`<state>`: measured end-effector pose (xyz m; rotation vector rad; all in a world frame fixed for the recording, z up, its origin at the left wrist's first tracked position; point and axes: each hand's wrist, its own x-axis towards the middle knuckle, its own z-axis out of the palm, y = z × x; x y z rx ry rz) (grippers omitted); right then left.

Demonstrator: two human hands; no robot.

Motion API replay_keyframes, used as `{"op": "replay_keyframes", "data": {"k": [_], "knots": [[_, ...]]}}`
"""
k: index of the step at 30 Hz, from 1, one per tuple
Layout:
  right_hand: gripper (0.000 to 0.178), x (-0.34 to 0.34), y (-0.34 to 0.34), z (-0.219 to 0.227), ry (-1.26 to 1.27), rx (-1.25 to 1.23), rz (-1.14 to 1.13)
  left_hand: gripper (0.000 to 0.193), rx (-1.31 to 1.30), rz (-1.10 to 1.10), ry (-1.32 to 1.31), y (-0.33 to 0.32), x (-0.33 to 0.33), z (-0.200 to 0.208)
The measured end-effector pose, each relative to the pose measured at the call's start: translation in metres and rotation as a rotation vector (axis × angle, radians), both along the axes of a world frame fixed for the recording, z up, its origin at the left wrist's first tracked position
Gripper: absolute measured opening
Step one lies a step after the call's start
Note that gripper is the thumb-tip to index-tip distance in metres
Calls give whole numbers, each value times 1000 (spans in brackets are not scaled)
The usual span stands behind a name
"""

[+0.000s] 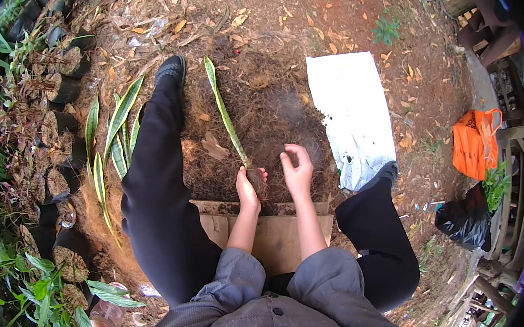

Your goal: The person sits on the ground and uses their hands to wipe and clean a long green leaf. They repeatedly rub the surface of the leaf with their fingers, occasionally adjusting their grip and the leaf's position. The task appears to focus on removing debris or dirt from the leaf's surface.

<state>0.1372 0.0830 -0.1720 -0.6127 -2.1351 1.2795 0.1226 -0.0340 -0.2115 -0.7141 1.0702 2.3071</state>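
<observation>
My left hand (248, 190) is closed round the brown, fibrous root ball of a snake plant (226, 116). Its single long leaf, green with yellow edges, points away from me and leans slightly left. To the right of the root ball, my right hand (298, 167) is raised with thumb and fingers curved and apart, and I see nothing in it. Under both hands lies a heap of dark soil and brown fibre (261, 94). Several more snake plants (118, 124) lie to the left, beyond my left leg.
A white sack (351, 111) lies on the right, its near end by my right foot. Wooden boards (276, 241) lie between my legs. Black bags of soil (65, 182) and leafy plants line the left side. An orange bag (476, 143) and a black plastic bag (466, 219) sit far right.
</observation>
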Motion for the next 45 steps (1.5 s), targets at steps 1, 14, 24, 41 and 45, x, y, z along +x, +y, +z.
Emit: {"op": "replay_keyframes", "data": {"k": [1,14,24,41,45], "knots": [[12,0,10,-2,10,-165,16,45,5,-11,-10,2,1,1],[34,19,49,62,-61,-660,219,46,-12,-22,-55,6,4,0],[36,23,60,57,-415,-449,261,41,17,-27,-28,14,7,4],[22,-6,-17,26,-517,-270,423,37,51,32,-3,13,10,2],[22,-4,-16,18,-397,98,462,32,-17,4,98,15,14,-9]]}}
